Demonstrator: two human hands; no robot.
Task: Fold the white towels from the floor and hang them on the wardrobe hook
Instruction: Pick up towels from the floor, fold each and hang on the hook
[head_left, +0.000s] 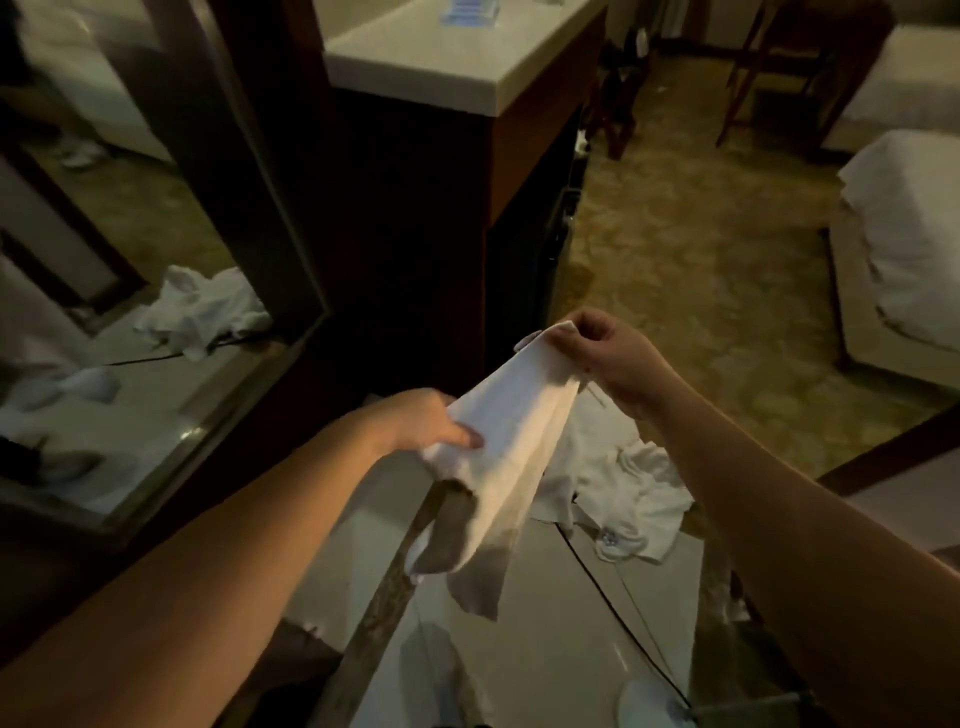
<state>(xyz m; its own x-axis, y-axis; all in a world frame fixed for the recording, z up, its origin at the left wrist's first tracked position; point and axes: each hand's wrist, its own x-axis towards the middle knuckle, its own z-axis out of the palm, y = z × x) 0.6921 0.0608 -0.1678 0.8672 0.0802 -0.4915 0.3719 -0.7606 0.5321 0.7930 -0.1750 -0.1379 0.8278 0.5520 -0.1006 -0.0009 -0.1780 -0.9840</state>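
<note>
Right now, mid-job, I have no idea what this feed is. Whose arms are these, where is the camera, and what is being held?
There is no machine here: a person works with two bare hands. The single picture comes from a wide-angle camera on their head, looking forward and down. The left hand grips the lower part of a white towel, and the right hand pinches its upper corner, so the towel hangs stretched between them. Below, more crumpled white towels lie on the pale floor, with a thin dark cable across it. A dark cabinet with a pale top stands ahead, and a mirror on the left reflects the pile.
</note>
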